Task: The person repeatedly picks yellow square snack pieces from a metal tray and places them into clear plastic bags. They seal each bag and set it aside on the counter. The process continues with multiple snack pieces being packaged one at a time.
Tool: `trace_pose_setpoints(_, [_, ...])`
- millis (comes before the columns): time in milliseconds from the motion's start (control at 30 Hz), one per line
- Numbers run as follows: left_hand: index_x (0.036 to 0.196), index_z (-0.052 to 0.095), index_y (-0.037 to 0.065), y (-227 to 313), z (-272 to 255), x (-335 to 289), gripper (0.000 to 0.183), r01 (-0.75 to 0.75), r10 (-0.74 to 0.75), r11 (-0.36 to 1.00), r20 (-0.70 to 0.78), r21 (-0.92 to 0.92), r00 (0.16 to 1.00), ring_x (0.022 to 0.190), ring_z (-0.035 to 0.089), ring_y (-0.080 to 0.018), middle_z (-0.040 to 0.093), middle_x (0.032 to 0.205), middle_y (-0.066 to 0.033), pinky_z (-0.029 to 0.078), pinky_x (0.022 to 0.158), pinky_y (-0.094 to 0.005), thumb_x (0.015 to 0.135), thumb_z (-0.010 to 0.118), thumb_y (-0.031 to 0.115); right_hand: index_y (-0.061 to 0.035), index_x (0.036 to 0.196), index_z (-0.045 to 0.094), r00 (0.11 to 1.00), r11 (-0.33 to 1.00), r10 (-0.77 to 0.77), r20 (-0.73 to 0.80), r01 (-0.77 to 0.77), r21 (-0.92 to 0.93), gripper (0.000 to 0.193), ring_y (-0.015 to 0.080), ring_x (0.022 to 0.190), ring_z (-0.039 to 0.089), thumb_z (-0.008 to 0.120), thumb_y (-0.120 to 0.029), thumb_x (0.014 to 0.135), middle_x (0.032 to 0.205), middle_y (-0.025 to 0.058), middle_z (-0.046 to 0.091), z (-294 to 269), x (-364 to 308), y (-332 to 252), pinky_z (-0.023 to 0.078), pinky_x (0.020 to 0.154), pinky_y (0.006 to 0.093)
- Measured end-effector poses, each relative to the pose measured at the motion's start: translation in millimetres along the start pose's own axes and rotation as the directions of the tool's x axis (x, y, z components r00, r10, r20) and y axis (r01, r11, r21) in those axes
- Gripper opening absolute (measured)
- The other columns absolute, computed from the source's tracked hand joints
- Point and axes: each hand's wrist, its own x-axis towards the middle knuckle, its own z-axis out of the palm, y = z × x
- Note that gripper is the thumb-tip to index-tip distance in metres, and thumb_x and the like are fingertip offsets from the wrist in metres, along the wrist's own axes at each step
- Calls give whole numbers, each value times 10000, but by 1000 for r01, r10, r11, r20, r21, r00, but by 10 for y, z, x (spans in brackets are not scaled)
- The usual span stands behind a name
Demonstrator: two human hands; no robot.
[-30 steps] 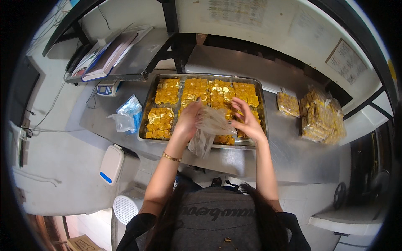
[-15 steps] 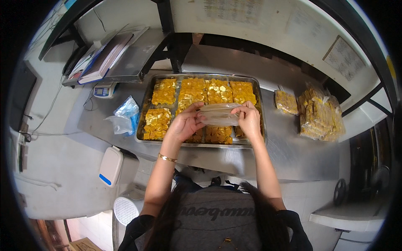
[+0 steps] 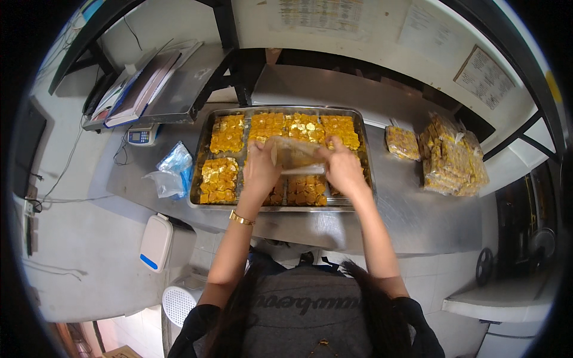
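Between my hands a clear plastic bag [image 3: 296, 156] is stretched out above the metal tray [image 3: 280, 207]. My left hand [image 3: 261, 170] grips one end of the bag, its fingers closed. At the other end my right hand [image 3: 345, 167] pinches the plastic. Beneath them, the tray holds several blocks of gold-foil-wrapped pieces [image 3: 219, 181], laid out in two rows. My hands and the bag partly hide the middle blocks.
Filled clear bags [image 3: 453, 158] are piled on the steel table [image 3: 412, 221] at the right, with a single filled bag [image 3: 402, 143] beside them. Left of the tray lie a blue and clear plastic packet [image 3: 175, 170] and a small scale [image 3: 142, 136]. A lidded bin [image 3: 160, 241] stands below.
The bag has spread wider and looks more open between my hands. My left hand has turned, its back now showing. The view has shifted slightly.
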Motion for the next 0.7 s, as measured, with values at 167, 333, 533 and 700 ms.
trace_pose_setpoints(167, [1225,517,172,420,-635,36,558,-477,431,877,-534,57,728,696,569,-288,474,1066,-139,486,561,-389,712,581,-37,-73,1151,576,536,957,-229,-813,277,-88,477,316,1004,556,564,47,690,1252,207,468,-845,-21,-455,487,804,398])
trace_pose_setpoints(333, [1149,577,158,-225,258,-258,432,-357,359,929,1,94,933,696,574,-272,518,1085,-114,493,555,-385,754,546,-13,-46,1094,615,1000,978,27,-14,-30,-208,478,324,1061,526,583,89,636,1228,163,509,579,-322,202,456,868,407])
trace_pose_setpoints(533, [1163,545,123,298,-417,-50,391,-325,318,945,-305,28,898,789,569,-343,478,1090,-179,491,633,-414,785,528,22,-132,1132,617,836,991,-103,-540,131,13,448,351,1041,493,552,39,724,1238,197,464,-457,-23,-159,441,880,437])
trace_pose_setpoints(700, [1226,469,59,-97,365,-585,498,-85,109,975,106,-207,988,902,514,-389,483,1026,-236,446,777,-431,741,555,-13,-114,1051,638,976,999,44,-213,-44,4,347,357,1050,473,566,18,739,1173,232,472,663,-467,318,415,890,457])
